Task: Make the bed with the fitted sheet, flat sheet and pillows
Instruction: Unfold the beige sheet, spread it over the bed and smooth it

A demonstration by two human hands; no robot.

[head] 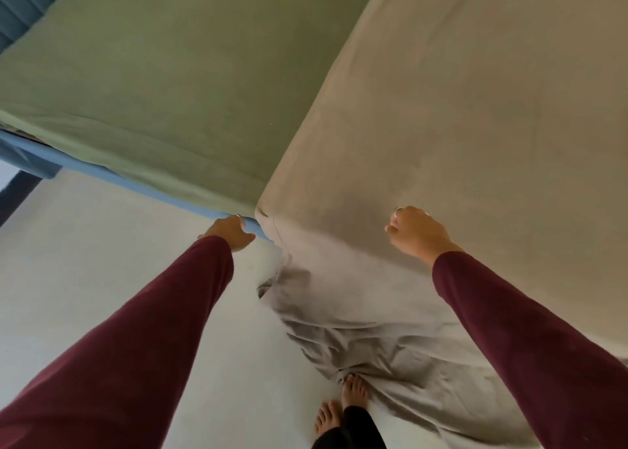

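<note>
A green fitted sheet (163, 85) covers the mattress on the left part of the bed. A beige flat sheet (475, 108) lies over the right part, hangs down the bed's side and bunches on the floor near my bare feet (343, 404). My left hand (231, 233) has its fingers curled at the blue bed frame edge (142, 185), where the green sheet ends by the beige sheet's corner. My right hand (416, 233) is curled into the beige sheet on the hanging side. No pillows are in view.
The white floor (102, 278) lies to my left and under me. A dark blue padded headboard (20, 3) shows at the top left corner. A dark object (13, 197) stands at the left edge, below the bed frame.
</note>
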